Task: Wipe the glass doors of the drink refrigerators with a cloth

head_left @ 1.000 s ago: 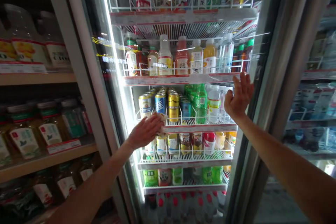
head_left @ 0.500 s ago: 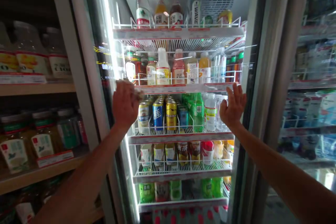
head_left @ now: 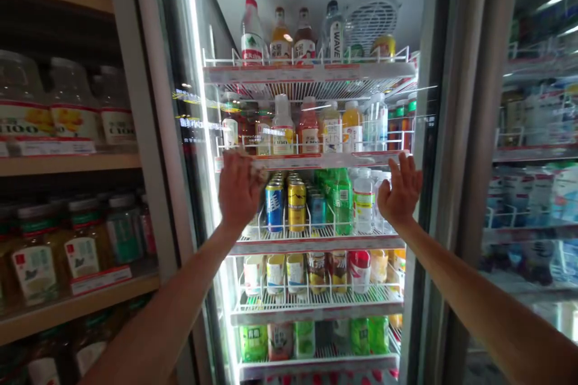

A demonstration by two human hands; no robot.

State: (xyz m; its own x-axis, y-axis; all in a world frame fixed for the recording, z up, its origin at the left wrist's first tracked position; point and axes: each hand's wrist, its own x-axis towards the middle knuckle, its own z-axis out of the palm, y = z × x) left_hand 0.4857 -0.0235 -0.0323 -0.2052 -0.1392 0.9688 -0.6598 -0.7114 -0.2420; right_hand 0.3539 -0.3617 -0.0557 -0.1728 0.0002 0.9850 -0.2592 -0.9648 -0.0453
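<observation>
My left hand is raised against the glass door of a drinks fridge, in front of the can shelf. Under its fingers is a pale, crumpled cloth, blurred and mostly hidden by the hand. My right hand rests on the glass near the door's right side, fingers spread and nothing in it. Behind the glass, between the hands, stand a blue can, a gold can and a green bottle. Reflections streak the glass around the left hand.
Several wire shelves of bottles and cans fill the fridge. A metal door frame runs down the right, with another cooler beyond it. On the left are wooden shelves with bottled drinks and price strips.
My left hand has slid to the right across the glass with the cloth, now covering the leftmost can. My right hand has stayed nearly in place. The view has shifted slightly.
</observation>
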